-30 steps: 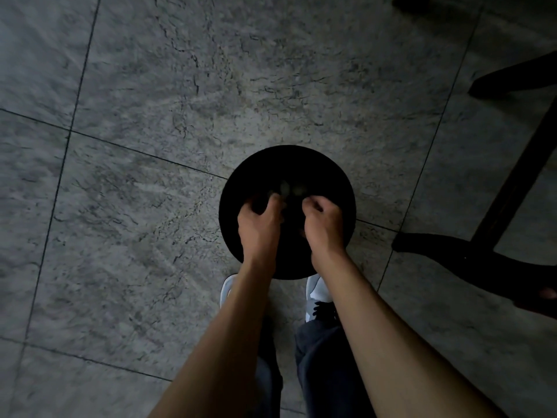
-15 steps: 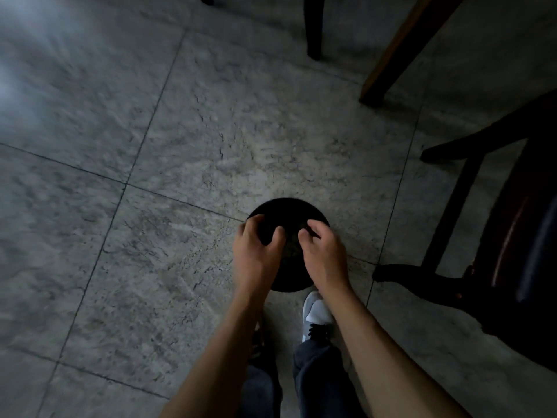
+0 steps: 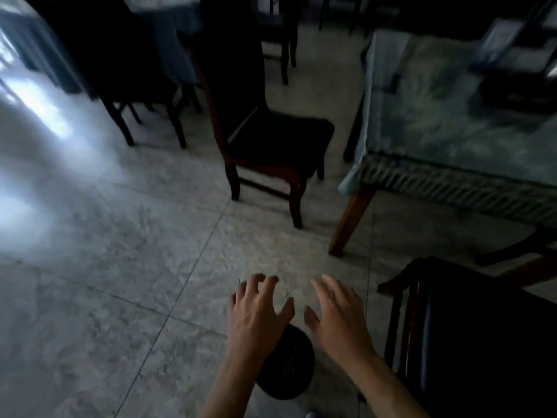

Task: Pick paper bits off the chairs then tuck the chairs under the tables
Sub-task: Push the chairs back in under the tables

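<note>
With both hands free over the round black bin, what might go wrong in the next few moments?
1. The round black bin sits on the floor just below the open left hand and right hand; a step forward may knock it over.
2. The dark wooden chair stands clear of the cloth-covered table; pushing it in may snag the hanging cloth.

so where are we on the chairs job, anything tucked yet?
Done: nothing visibly tucked. The chair beside the covered table stands pulled out, seat showing no paper, though the frame is blurred. In hand: nothing; left hand and right hand spread empty above the round black bin. Left: push chairs in.
</note>
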Tool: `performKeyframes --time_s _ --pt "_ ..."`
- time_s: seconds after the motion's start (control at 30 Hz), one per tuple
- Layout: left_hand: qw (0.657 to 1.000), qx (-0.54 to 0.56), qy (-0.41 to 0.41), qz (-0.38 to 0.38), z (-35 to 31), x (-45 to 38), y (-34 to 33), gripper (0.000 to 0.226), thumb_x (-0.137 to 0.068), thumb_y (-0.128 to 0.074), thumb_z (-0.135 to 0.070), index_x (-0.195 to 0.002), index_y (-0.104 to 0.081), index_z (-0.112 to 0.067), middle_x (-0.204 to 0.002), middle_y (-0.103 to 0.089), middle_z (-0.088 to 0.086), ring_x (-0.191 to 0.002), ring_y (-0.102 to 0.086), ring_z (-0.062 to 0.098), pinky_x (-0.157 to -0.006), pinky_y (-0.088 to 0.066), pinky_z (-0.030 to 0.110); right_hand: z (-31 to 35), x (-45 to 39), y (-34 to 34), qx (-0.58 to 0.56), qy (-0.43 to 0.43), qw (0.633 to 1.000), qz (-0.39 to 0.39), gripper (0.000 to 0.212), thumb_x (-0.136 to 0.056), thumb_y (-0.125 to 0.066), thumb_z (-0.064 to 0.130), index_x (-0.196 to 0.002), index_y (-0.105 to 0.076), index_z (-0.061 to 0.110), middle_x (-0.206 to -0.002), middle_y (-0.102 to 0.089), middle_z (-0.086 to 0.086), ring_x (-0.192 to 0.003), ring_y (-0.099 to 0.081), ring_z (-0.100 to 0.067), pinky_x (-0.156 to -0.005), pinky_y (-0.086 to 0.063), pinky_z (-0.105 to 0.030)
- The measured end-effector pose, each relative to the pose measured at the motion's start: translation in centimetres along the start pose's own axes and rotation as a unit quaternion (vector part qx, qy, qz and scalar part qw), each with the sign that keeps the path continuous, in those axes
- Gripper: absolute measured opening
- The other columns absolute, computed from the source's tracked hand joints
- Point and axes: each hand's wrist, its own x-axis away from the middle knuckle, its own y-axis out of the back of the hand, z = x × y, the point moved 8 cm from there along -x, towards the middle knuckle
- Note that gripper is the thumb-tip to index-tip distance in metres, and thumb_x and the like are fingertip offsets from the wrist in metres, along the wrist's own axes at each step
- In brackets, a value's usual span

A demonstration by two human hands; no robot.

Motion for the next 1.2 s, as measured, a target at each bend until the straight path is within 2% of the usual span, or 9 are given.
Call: performKeyframes --time_s 0.1,0.2,0.37,0.53,0.6,0.73,0.9,1.2 --pt "0.999 -0.004 -0.027 -0.032 -3.6 -0.8 6.3 0.056 -0.081 -0.045 -0.067 -0.125 -0.052 -0.033 -0.122 -0.057 -0.006 -0.109 -0.056 0.017 -0.086 -0.047 0.035 1.7 0.5 7.0 0.001 0.021 0.999 -0.026 0.061 -0.096 -0.041 0.051 -0.149 -0.033 0.022 -0.156 -0.031 -0.003 -0.142 -0.027 -0.023 -0.114 -0.029 -0.043" --pt "0.999 -0.008 -0.039 -0.034 -6.6 -1.8 11.8 0.062 -0.081 -0.042 -0.069 -0.129 -0.054 -0.033 -0.128 -0.058 -0.007 -0.118 -0.053 0.019 -0.093 -0.046 0.037 3.7 0.6 13.0 -0.011 0.045 0.998 -0.045 0.061 -0.097 -0.041 0.050 -0.150 -0.032 0.020 -0.158 -0.029 -0.005 -0.143 -0.027 -0.022 -0.112 -0.034 -0.042" --pt "0.996 -0.034 -0.063 -0.057 -10.6 -2.9 19.7 0.063 -0.081 -0.037 -0.071 -0.130 -0.053 -0.034 -0.129 -0.059 -0.007 -0.119 -0.052 0.019 -0.093 -0.042 0.037 6.5 0.1 21.7 -0.003 0.074 0.994 -0.085 0.062 -0.096 -0.045 0.053 -0.147 -0.039 0.020 -0.153 -0.040 -0.007 -0.139 -0.038 -0.025 -0.108 -0.038 -0.045" --pt "0.991 0.015 -0.065 -0.112 -12.6 -3.8 25.8 0.063 -0.078 -0.040 -0.070 -0.123 -0.060 -0.031 -0.115 -0.066 -0.005 -0.106 -0.060 0.019 -0.082 -0.053 0.039 8.3 -0.5 28.0 0.015 0.092 0.988 -0.122 0.058 -0.094 -0.042 0.052 -0.141 -0.049 0.019 -0.148 -0.047 -0.006 -0.134 -0.044 -0.023 -0.107 -0.040 -0.041" --pt "0.988 -0.001 -0.075 -0.135 -13.5 -4.4 27.5 0.061 -0.079 -0.040 -0.070 -0.123 -0.059 -0.033 -0.112 -0.066 -0.008 -0.103 -0.060 0.016 -0.079 -0.053 0.036 8.6 -0.8 30.1 0.018 0.096 0.986 -0.136 0.057 -0.094 -0.040 0.053 -0.140 -0.050 0.019 -0.147 -0.048 -0.004 -0.133 -0.046 -0.021 -0.106 -0.040 -0.040" --pt "0.985 -0.037 -0.074 -0.151 -13.9 -5.6 29.1 0.051 -0.081 -0.044 -0.068 -0.120 -0.056 -0.037 -0.110 -0.063 -0.012 -0.103 -0.058 0.013 -0.080 -0.048 0.032 9.3 -1.7 32.2 0.023 0.107 0.983 -0.149 0.057 -0.094 -0.040 0.054 -0.140 -0.051 0.020 -0.148 -0.047 -0.005 -0.135 -0.044 -0.023 -0.108 -0.038 -0.042" --pt "0.985 -0.052 -0.062 -0.153 -12.3 -7.3 29.7 0.042 -0.081 -0.044 -0.068 -0.107 -0.059 -0.038 -0.099 -0.061 -0.014 -0.095 -0.059 0.011 -0.074 -0.044 0.029 10.9 -3.5 32.6 0.038 0.108 0.981 -0.157 0.058 -0.093 -0.041 0.056 -0.138 -0.052 0.023 -0.147 -0.048 -0.003 -0.135 -0.043 -0.023 -0.108 -0.038 -0.041" --pt "0.985 -0.037 -0.073 -0.151 -4.0 -14.4 31.7 0.048 -0.081 -0.045 -0.066 -0.118 -0.059 -0.038 -0.110 -0.064 -0.012 -0.099 -0.059 0.013 -0.076 -0.042 0.029 18.5 -10.5 29.5 0.054 0.097 0.982 -0.155 0.062 -0.091 -0.033 0.059 -0.138 -0.051 0.022 -0.144 -0.051 -0.003 -0.131 -0.045 -0.024 -0.105 -0.040 -0.041"
